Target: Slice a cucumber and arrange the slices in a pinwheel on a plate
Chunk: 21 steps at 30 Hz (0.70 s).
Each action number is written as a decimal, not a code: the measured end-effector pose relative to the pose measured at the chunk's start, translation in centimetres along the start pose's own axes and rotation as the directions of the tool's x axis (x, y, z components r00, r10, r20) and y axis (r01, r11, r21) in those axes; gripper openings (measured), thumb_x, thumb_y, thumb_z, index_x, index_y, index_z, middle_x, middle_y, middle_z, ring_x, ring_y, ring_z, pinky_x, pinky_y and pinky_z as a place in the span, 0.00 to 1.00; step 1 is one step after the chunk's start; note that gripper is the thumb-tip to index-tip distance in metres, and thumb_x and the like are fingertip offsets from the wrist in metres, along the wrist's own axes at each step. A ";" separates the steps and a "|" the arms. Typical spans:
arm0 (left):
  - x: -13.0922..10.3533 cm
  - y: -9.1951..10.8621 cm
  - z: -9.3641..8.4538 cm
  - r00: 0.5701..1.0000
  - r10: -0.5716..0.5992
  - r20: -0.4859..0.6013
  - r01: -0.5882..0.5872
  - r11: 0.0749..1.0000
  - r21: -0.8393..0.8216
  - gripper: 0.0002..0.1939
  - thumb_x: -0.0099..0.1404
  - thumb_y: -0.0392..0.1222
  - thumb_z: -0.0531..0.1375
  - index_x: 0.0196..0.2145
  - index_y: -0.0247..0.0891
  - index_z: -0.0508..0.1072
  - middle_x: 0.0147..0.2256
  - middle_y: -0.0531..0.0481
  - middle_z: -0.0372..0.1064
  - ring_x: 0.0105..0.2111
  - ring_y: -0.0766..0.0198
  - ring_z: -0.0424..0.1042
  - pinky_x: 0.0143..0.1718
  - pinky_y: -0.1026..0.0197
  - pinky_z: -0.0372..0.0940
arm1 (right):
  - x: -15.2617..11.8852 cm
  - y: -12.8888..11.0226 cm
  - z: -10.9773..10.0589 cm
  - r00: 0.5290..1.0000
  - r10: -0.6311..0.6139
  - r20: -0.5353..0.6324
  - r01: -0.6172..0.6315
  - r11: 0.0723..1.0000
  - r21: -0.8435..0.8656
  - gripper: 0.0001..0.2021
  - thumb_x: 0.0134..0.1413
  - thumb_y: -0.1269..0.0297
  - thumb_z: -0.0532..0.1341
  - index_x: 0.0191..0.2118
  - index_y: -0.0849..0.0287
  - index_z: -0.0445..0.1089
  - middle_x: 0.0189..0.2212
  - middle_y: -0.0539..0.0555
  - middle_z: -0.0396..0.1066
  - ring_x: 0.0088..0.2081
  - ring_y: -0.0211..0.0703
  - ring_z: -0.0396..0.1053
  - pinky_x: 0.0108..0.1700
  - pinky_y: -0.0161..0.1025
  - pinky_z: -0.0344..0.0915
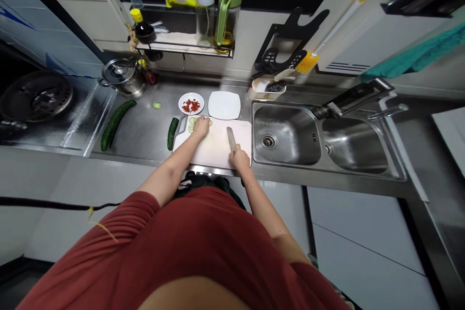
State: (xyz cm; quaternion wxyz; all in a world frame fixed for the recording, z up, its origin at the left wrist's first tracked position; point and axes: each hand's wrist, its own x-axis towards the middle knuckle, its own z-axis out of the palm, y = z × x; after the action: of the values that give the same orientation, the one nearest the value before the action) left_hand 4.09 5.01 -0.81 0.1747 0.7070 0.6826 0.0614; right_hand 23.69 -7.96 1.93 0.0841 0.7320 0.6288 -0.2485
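A white cutting board (218, 147) lies on the steel counter. My right hand (240, 157) is closed round the handle of a knife (231, 138), whose blade points away from me over the board. At the board's upper left, my left hand (201, 127) rests on or beside pale green cucumber slices (191, 128); its fingers are bent, and whether they grip a slice is too small to tell. A cut piece of cucumber (172, 133) lies just left of the board. Behind the board are a plate of chopped red pieces (191, 104) and a square white plate (224, 105).
A whole cucumber (116, 123) and a small cucumber end (156, 105) lie on the left counter, near a steel pot (123, 77). A double sink (286, 135) is on the right. A bottle rack (185, 48) hangs above the counter.
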 end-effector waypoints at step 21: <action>-3.6 -2.0 2.0 0.950 -0.294 0.109 0.308 0.812 -0.495 0.09 0.56 0.37 0.63 0.36 0.37 0.76 0.34 0.50 0.75 0.34 0.63 0.72 0.38 0.64 0.63 | 0.2 0.1 -0.1 0.999 -0.048 0.016 0.048 0.999 -0.024 0.15 0.64 0.66 0.48 0.55 0.61 0.56 0.39 0.62 0.72 0.42 0.50 0.72 0.41 0.41 0.63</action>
State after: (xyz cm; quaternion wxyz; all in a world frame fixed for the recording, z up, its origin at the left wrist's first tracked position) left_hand 2.68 1.12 -2.79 0.3707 0.5202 0.7429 0.2003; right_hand 23.83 -7.79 1.92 0.0921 0.7136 0.6485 -0.2484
